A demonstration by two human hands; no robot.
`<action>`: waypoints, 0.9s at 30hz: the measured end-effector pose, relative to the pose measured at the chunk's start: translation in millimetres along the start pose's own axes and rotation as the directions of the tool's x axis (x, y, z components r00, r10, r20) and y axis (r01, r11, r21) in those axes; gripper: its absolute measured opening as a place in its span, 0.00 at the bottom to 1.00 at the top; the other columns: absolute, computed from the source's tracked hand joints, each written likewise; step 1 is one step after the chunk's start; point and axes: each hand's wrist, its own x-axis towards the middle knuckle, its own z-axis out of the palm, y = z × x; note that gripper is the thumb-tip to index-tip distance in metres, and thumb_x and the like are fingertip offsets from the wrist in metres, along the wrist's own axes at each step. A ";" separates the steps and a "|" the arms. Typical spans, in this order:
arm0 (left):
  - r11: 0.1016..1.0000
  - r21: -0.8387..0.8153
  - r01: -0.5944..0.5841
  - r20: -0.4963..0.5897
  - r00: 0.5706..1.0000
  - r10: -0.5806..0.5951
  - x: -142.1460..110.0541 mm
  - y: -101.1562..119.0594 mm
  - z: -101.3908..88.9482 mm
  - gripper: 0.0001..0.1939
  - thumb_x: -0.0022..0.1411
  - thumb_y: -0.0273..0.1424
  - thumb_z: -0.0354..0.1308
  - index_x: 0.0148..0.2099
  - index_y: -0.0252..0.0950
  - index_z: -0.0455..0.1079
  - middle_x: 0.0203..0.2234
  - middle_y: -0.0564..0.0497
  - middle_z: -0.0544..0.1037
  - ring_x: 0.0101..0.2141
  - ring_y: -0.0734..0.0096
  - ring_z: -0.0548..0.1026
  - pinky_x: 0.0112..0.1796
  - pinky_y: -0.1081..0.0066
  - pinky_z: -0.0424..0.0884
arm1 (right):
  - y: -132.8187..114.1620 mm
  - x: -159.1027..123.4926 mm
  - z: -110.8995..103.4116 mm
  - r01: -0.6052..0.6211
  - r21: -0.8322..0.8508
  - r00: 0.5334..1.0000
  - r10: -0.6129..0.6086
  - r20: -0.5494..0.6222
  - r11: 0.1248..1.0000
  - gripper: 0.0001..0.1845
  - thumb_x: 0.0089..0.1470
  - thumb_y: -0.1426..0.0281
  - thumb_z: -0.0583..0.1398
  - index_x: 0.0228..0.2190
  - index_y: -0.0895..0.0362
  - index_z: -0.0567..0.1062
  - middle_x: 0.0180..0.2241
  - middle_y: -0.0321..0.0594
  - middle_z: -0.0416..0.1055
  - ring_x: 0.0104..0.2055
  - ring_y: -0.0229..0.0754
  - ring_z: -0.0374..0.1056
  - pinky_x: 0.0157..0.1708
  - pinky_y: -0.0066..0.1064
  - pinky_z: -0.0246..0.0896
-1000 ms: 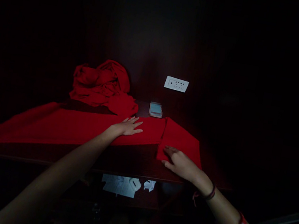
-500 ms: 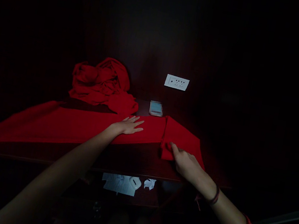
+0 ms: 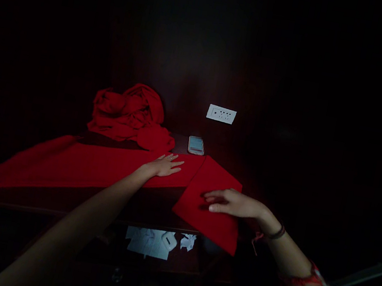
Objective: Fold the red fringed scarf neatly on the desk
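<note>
A long red cloth (image 3: 92,160) stretches across the dark desk, with tied strips hanging at its left end. My left hand (image 3: 164,165) lies flat on its middle, fingers spread, a ring on one finger. At the right end the cloth is folded over, and the folded part (image 3: 212,218) slants toward me past the desk's front edge. Over this fold is my right hand (image 3: 228,202), its fingers loosely apart and gripping nothing; whether the fingertips touch the cloth I cannot tell. Behind the cloth lies a heap of crumpled red fabric (image 3: 129,115).
A phone (image 3: 196,145) lies behind the cloth, below a white wall socket (image 3: 221,114). Under the desktop, an open drawer or shelf holds papers (image 3: 148,246), a small white case (image 3: 169,240) and crumpled paper (image 3: 188,241). The surroundings are very dark.
My right hand has let go of the cloth's folded end and opened above it. The folded flap has swung toward me, over the desk edge. My left hand stays flat in place.
</note>
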 end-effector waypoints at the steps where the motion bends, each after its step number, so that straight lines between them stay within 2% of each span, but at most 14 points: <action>1: 0.999 0.020 -0.030 -0.036 0.999 0.030 -0.2 1.2 -0.1 0.26 0.59 0.47 0.32 0.58 0.45 0.47 0.58 0.51 0.45 0.56 0.64 0.44 0.52 0.62 0.40 | 11.4 4.3 -2.9 -0.066 -0.008 0.993 0.065 -0.100 0.998 0.23 0.50 0.59 0.51 0.44 0.59 0.66 0.43 0.43 0.67 0.42 0.40 0.63 0.40 0.26 0.56; 2: 0.997 0.038 -0.062 -0.078 0.995 0.065 -0.5 2.7 -0.4 0.26 0.60 0.45 0.32 0.57 0.44 0.49 0.57 0.51 0.46 0.56 0.66 0.45 0.52 0.64 0.40 | 24.4 9.6 -6.1 -0.162 -0.038 0.960 0.149 -0.238 0.986 0.21 0.52 0.60 0.49 0.43 0.60 0.67 0.43 0.44 0.67 0.43 0.41 0.63 0.40 0.27 0.56; 4: 0.992 0.060 -0.112 -0.156 0.980 0.120 -1.3 6.8 -1.2 0.25 0.60 0.44 0.32 0.56 0.42 0.52 0.57 0.50 0.48 0.55 0.69 0.47 0.52 0.67 0.41 | 51.7 21.9 -12.5 -0.389 -0.128 0.835 0.290 -0.468 0.912 0.20 0.52 0.65 0.50 0.44 0.62 0.66 0.44 0.49 0.65 0.44 0.44 0.62 0.41 0.29 0.55; 6: 0.992 0.054 -0.118 -0.173 0.977 0.126 -2.4 10.9 -1.9 0.25 0.60 0.44 0.32 0.56 0.43 0.52 0.57 0.50 0.49 0.55 0.68 0.48 0.52 0.66 0.43 | 76.1 35.4 -16.7 -0.544 -0.162 0.733 0.372 -0.570 0.823 0.23 0.51 0.68 0.52 0.48 0.65 0.61 0.47 0.53 0.61 0.48 0.46 0.58 0.43 0.30 0.54; 7: 0.993 0.042 -0.109 -0.144 0.983 0.114 -3.1 12.5 -2.1 0.25 0.60 0.45 0.32 0.56 0.43 0.51 0.57 0.50 0.49 0.55 0.67 0.48 0.52 0.64 0.43 | 85.7 41.9 -17.8 -0.579 -0.147 0.714 0.412 -0.566 0.802 0.25 0.50 0.68 0.52 0.49 0.67 0.59 0.48 0.54 0.60 0.49 0.46 0.57 0.43 0.30 0.54; 9: 0.996 0.013 -0.085 -0.047 0.995 0.085 -4.3 14.2 -2.3 0.27 0.59 0.47 0.33 0.57 0.43 0.48 0.57 0.49 0.48 0.55 0.65 0.46 0.51 0.60 0.43 | 98.9 53.3 -19.0 -0.602 -0.099 0.716 0.480 -0.506 0.793 0.26 0.50 0.66 0.53 0.49 0.67 0.60 0.48 0.54 0.61 0.48 0.45 0.58 0.41 0.28 0.55; 11: 0.997 -0.014 -0.072 0.033 0.997 0.072 -5.1 14.0 -2.1 0.28 0.58 0.48 0.32 0.58 0.44 0.46 0.57 0.49 0.47 0.56 0.64 0.44 0.51 0.58 0.42 | 104.8 61.6 -20.4 -0.597 -0.061 0.734 0.515 -0.442 0.800 0.23 0.48 0.67 0.54 0.45 0.66 0.64 0.44 0.51 0.65 0.44 0.43 0.62 0.38 0.25 0.56; 15: 0.996 -0.041 -0.077 0.051 0.996 0.079 -5.9 11.2 -1.5 0.29 0.58 0.49 0.31 0.59 0.46 0.42 0.58 0.50 0.44 0.56 0.65 0.41 0.52 0.59 0.40 | 106.9 67.3 -28.7 -0.605 -0.042 0.731 0.534 -0.425 0.795 0.16 0.45 0.69 0.56 0.38 0.62 0.71 0.36 0.45 0.70 0.38 0.40 0.66 0.33 0.23 0.57; 18: 0.996 -0.047 -0.074 0.042 0.996 0.076 -6.2 10.8 -1.7 0.29 0.57 0.50 0.31 0.59 0.46 0.42 0.58 0.50 0.42 0.56 0.65 0.40 0.52 0.59 0.39 | 108.7 63.9 -35.4 -0.630 -0.038 0.691 0.537 -0.484 0.776 0.17 0.49 0.68 0.52 0.41 0.62 0.68 0.40 0.47 0.68 0.41 0.40 0.64 0.36 0.23 0.56; 21: 0.998 -0.047 -0.042 0.059 0.997 0.044 -6.6 12.6 -3.0 0.29 0.57 0.50 0.32 0.59 0.46 0.41 0.58 0.50 0.41 0.56 0.64 0.39 0.52 0.58 0.38 | 109.8 60.0 -32.8 -0.668 -0.053 0.655 0.553 -0.515 0.742 0.18 0.50 0.70 0.50 0.44 0.62 0.66 0.44 0.50 0.63 0.45 0.45 0.60 0.41 0.30 0.55; 24: 0.998 -0.059 -0.023 0.097 0.995 0.029 -7.1 14.9 -5.0 0.29 0.58 0.50 0.31 0.59 0.46 0.40 0.58 0.50 0.40 0.56 0.62 0.38 0.52 0.57 0.37 | 104.2 60.3 -17.0 -0.697 -0.075 0.639 0.570 -0.516 0.713 0.22 0.49 0.69 0.51 0.48 0.60 0.61 0.48 0.53 0.57 0.49 0.52 0.55 0.43 0.44 0.52; 26: 0.997 -0.068 -0.024 0.102 0.994 0.031 -7.7 15.3 -6.3 0.29 0.58 0.50 0.31 0.59 0.46 0.39 0.58 0.50 0.39 0.56 0.62 0.38 0.52 0.57 0.37 | 96.1 61.5 -1.7 -0.642 -0.123 0.677 0.485 -0.553 0.756 0.26 0.51 0.64 0.49 0.52 0.57 0.54 0.54 0.52 0.48 0.54 0.55 0.46 0.46 0.51 0.46; 27: 0.997 -0.071 -0.025 0.101 0.994 0.032 -8.1 15.0 -6.8 0.30 0.58 0.50 0.31 0.59 0.46 0.40 0.58 0.50 0.39 0.56 0.62 0.37 0.52 0.57 0.37 | 91.4 61.7 6.3 -0.585 -0.158 0.719 0.418 -0.556 0.796 0.28 0.52 0.61 0.48 0.53 0.56 0.51 0.56 0.50 0.44 0.56 0.54 0.41 0.47 0.53 0.43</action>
